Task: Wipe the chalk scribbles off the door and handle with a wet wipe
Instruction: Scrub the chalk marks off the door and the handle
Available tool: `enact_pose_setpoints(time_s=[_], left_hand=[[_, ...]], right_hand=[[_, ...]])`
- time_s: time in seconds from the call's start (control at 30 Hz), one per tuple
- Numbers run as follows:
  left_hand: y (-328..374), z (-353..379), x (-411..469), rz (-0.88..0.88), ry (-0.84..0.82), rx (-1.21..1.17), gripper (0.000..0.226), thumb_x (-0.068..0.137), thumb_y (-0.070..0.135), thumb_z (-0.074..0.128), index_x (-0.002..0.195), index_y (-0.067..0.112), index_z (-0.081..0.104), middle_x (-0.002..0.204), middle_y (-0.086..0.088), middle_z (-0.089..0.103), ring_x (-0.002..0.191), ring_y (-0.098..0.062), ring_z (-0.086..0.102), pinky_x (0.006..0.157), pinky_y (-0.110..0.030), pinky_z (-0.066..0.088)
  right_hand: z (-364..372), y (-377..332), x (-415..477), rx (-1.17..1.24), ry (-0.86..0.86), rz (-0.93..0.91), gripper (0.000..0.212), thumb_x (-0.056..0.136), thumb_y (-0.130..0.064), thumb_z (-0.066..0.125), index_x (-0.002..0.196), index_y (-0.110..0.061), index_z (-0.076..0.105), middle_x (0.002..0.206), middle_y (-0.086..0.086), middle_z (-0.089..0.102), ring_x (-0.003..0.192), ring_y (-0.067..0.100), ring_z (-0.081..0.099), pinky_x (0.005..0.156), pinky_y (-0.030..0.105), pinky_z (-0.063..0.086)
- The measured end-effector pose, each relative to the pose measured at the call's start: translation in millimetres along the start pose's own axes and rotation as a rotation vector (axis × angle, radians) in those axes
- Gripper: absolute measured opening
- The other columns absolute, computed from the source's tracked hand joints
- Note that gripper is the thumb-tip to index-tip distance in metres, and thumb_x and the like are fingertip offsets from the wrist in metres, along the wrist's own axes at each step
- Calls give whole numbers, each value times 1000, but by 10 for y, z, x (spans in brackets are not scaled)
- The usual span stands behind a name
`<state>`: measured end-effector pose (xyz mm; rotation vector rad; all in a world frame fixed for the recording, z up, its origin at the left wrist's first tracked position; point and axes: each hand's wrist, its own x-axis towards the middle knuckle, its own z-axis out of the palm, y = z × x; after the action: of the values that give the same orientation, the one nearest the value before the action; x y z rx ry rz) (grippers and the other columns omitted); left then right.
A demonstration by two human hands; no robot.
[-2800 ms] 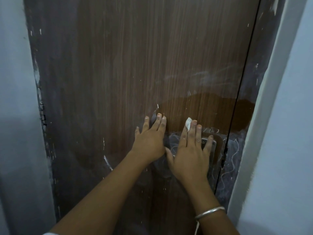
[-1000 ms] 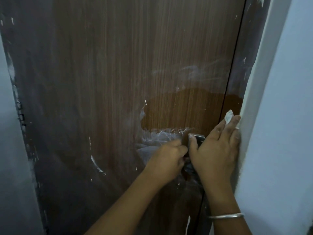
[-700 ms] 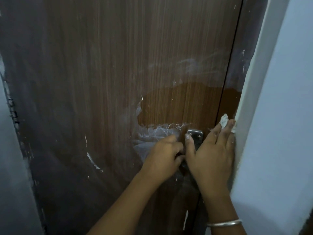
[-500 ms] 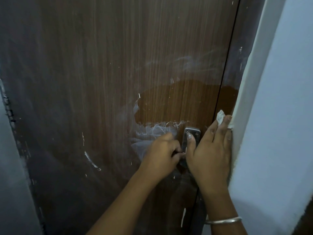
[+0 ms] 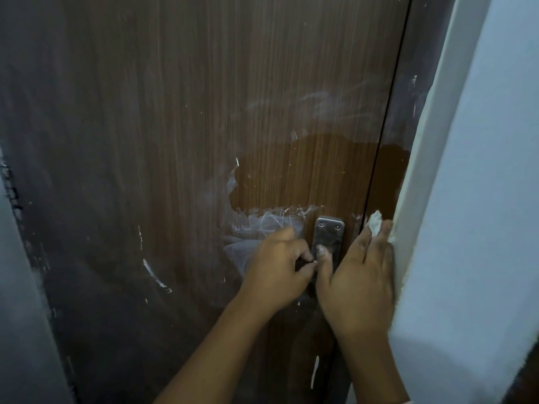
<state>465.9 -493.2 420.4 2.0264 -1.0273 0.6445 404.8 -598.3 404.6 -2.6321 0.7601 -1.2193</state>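
Observation:
A brown wood-grain door (image 5: 204, 112) fills the view, with a darker wiped patch (image 5: 306, 176) above the handle. White chalk scribbles (image 5: 262, 225) remain left of the metal handle plate (image 5: 329, 236). My left hand (image 5: 280, 272) is curled around the handle lever, which it hides. My right hand (image 5: 358, 281) lies flat against the door frame strip (image 5: 388, 176), pressing a crumpled white wet wipe (image 5: 374, 224) under its fingertips; its thumb rests on the plate.
A pale wall edge (image 5: 466, 199) juts out at the right, touching my right hand. A grey wall (image 5: 17, 287) borders the door on the left. Scattered white chalk flecks (image 5: 154, 275) mark the lower door.
My left hand went from flat on the door to gripping the handle. My right hand moved with the wipe from the handle to the frame strip by the wall edge.

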Motion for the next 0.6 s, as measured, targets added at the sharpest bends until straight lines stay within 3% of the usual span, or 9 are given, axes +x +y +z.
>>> enact_pose_setpoints(time_s=[0.17,0.33,0.5,0.6], left_hand=[[-20,-16,4,4,-20,-22,13,79,20,68,69,18,59,76,5,46,68,-8,46,56,-21,35],[-22,-39,12,16,-41,-28,21,79,17,66,65,25,52,73,9,42,65,-6,44,55,-19,31],[-17,-38,5,5,-37,-26,17,79,17,64,66,21,53,73,9,41,64,-8,43,54,-20,30],[-6,-49,6,13,-51,8,14,80,17,62,68,16,55,72,9,39,63,-8,42,54,-20,28]], right_hand=[[26,16,-69,52,-23,14,92,80,-67,6,147,-4,13,157,14,0,142,31,15,106,33,8],[-20,-30,29,3,16,-17,91,82,-67,11,147,-3,9,155,20,5,141,36,16,109,37,9],[32,25,-69,4,-22,-51,87,85,-66,13,148,-6,5,155,19,4,142,34,12,111,35,5],[17,9,-10,-2,28,-48,88,87,-67,18,147,-2,13,154,21,11,138,38,19,112,41,16]])
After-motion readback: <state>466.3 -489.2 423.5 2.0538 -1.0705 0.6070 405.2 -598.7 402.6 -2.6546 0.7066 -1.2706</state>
